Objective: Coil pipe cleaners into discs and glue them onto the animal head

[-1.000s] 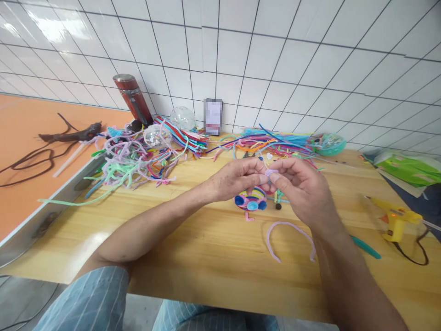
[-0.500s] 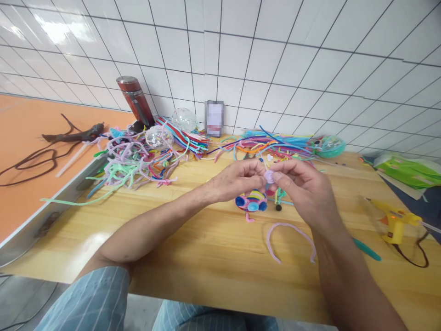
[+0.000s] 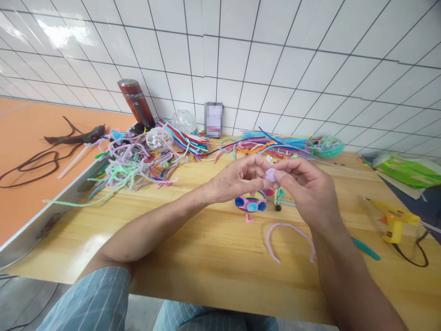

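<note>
Between my two hands is a small coil of lilac pipe cleaner (image 3: 271, 174). My right hand (image 3: 305, 186) pinches it between thumb and forefinger. The thumb and fingertips of my left hand (image 3: 239, 178) close on its left edge. Just below my hands, a ball-shaped craft piece (image 3: 251, 203) wrapped in striped pipe cleaner, with blue discs and a pink curl, lies on the table, its upper part hidden. Beside it is a black-tipped small piece (image 3: 278, 207). A curved lilac pipe cleaner (image 3: 288, 225) rests nearer to me.
A yellow glue gun (image 3: 394, 223) and a teal-handled tool (image 3: 367, 249) lie at the right. Tangled pipe cleaners (image 3: 124, 161) fill the left, by a red-brown flask (image 3: 137, 103). More bundles (image 3: 272, 143) and a phone (image 3: 213, 120) are by the tiled wall. A black glue gun (image 3: 77, 136) lies far left.
The lilac coil has turned slightly and shows more of its face. My left fingers have shifted a little around its edge. Other things lie where they were.
</note>
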Action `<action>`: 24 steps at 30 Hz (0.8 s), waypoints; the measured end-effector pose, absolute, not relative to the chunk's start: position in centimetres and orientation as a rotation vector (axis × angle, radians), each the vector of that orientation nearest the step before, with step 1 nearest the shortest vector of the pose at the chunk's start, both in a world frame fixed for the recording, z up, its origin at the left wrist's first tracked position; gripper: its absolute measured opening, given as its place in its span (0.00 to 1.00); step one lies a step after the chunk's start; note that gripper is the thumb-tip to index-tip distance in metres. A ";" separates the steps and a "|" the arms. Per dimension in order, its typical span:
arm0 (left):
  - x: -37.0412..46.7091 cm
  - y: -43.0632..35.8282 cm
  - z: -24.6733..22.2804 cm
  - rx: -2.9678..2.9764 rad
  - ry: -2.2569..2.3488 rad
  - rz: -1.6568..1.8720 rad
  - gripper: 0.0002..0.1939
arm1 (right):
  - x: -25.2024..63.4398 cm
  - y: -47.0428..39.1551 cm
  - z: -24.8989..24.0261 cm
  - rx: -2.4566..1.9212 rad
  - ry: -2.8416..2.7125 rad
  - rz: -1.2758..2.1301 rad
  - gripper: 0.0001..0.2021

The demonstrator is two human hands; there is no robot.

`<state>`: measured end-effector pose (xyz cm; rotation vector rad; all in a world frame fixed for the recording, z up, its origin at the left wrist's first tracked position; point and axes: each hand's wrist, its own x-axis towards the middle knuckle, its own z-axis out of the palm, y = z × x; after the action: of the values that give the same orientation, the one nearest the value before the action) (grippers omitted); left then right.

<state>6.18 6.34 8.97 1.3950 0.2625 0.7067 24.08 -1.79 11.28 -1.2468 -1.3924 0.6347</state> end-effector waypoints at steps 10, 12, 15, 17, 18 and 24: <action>6.3 6.4 9.1 1.424 0.277 0.633 0.19 | 23.8 -1.9 11.6 -1.217 -1.388 0.632 0.03; 6.3 6.4 9.0 1.424 0.286 0.631 0.20 | 23.8 -1.9 11.4 -1.225 -1.398 0.613 0.03; 6.3 6.4 8.8 1.420 0.295 0.630 0.20 | 23.8 -1.9 11.2 -1.245 -1.424 0.581 0.03; 6.2 6.3 9.0 1.407 0.308 0.629 0.20 | 24.0 -2.0 11.1 -1.258 -1.451 0.556 0.02; 6.2 6.3 9.1 1.396 0.324 0.627 0.19 | 24.2 -2.1 11.1 -1.263 -1.469 0.539 0.02; 6.0 6.0 9.9 1.208 0.358 0.565 0.18 | 25.3 -2.5 12.2 -1.189 -1.757 0.229 0.06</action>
<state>5.98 6.02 9.85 1.2083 0.3576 0.5648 25.32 -2.53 12.23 -1.1892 -1.7568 0.2291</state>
